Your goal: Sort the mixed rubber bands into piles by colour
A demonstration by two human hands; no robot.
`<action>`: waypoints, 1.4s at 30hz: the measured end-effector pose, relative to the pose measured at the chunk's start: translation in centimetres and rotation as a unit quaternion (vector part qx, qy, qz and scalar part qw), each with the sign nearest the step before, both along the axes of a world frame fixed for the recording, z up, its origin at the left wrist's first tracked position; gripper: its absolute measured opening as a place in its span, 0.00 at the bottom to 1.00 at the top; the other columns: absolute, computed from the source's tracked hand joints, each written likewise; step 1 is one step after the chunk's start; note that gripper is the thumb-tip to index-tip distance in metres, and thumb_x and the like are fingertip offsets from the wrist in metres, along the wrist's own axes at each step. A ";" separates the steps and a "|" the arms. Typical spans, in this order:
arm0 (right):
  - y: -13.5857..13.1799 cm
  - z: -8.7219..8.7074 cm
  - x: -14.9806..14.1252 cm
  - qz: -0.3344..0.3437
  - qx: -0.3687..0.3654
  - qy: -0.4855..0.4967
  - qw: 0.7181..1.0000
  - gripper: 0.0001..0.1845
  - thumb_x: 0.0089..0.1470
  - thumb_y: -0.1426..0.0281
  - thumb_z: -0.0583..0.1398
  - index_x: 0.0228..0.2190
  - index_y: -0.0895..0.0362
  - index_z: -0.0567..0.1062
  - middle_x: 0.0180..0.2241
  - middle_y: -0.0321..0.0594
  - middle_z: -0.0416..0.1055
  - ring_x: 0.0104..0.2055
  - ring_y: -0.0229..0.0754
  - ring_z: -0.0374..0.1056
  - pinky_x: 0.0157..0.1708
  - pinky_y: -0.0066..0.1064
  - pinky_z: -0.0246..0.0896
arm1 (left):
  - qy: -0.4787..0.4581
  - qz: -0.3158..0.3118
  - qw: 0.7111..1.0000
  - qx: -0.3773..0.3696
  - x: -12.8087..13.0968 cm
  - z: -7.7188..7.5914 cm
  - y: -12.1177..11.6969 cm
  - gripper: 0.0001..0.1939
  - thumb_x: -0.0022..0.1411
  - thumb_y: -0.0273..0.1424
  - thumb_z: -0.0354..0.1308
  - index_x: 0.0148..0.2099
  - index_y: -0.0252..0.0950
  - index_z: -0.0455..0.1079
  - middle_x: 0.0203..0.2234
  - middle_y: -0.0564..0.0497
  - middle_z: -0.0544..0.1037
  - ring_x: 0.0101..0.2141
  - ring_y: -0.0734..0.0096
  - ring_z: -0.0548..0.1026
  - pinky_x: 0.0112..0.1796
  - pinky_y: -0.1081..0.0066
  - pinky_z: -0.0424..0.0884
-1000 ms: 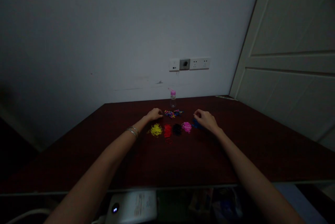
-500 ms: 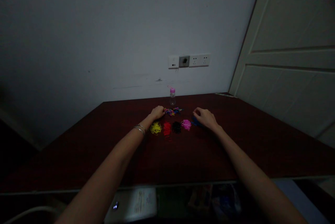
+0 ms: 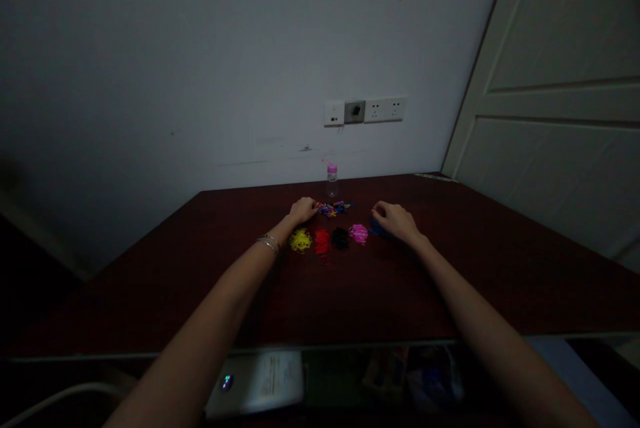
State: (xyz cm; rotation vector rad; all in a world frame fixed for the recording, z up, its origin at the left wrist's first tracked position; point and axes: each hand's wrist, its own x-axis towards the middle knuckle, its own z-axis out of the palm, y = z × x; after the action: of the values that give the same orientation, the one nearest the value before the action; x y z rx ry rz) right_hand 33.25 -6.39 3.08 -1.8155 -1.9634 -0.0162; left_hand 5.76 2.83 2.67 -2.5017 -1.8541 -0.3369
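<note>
My left hand (image 3: 303,210) rests at the left edge of a mixed pile of many-coloured rubber bands (image 3: 332,209), fingers curled and closed; whatever they pinch is hidden. On the right, my right hand (image 3: 396,220) hovers over or beside a blue rubber band pile (image 3: 377,229), which it partly covers. Its thumb and forefinger are pressed together, and anything between them is too small to make out. Between my hands lies a row of single-coloured rubber band piles: yellow (image 3: 301,240), red (image 3: 322,241), black (image 3: 341,238) and pink (image 3: 359,234).
A clear bottle with a pink lid (image 3: 333,180) stands behind the mixed pile on the dark red table (image 3: 350,301). Wall sockets (image 3: 384,109) are above it, with a pale door (image 3: 560,108) at right. Under the table edge sits a whitish box-like object (image 3: 265,381).
The whole view has shifted slightly. Both hands stay about where they were, the left at the mixed pile and the right by the blue pile, with fingers still closed.
</note>
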 end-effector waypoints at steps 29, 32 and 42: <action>-0.1 0.2 0.1 0.011 -0.013 -0.004 1.000 0.15 0.54 0.63 0.51 0.38 0.53 0.73 0.37 0.42 0.74 0.37 0.44 0.68 0.30 0.27 0.55 | -0.233 -0.096 0.968 0.010 0.7 7.3 -0.5 0.11 0.49 0.28 0.54 0.29 0.26 0.76 0.18 0.52 0.71 0.23 0.78 0.65 0.28 0.78 0.61; 0.0 0.1 0.1 0.009 -0.013 -0.003 1.000 0.15 0.54 0.63 0.51 0.38 0.53 0.73 0.37 0.42 0.74 0.37 0.44 0.68 0.30 0.27 0.55 | -0.234 -0.094 0.968 0.007 0.8 7.1 -0.7 0.12 0.50 0.28 0.53 0.30 0.26 0.76 0.18 0.52 0.71 0.23 0.78 0.65 0.27 0.78 0.61; 0.0 0.5 1.0 -0.037 0.008 0.009 0.999 0.16 0.55 0.61 0.50 0.39 0.53 0.73 0.36 0.42 0.74 0.37 0.45 0.69 0.29 0.28 0.55 | -0.220 -0.143 0.965 -0.020 4.3 5.5 -1.2 0.11 0.50 0.27 0.53 0.30 0.26 0.76 0.18 0.52 0.71 0.22 0.78 0.65 0.27 0.76 0.62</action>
State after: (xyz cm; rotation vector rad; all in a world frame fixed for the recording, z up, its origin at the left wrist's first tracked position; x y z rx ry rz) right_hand 34.28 -6.38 3.56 -1.8701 -1.8776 -0.0380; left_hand 10.09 1.60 8.20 -2.9105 -1.6108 -0.9407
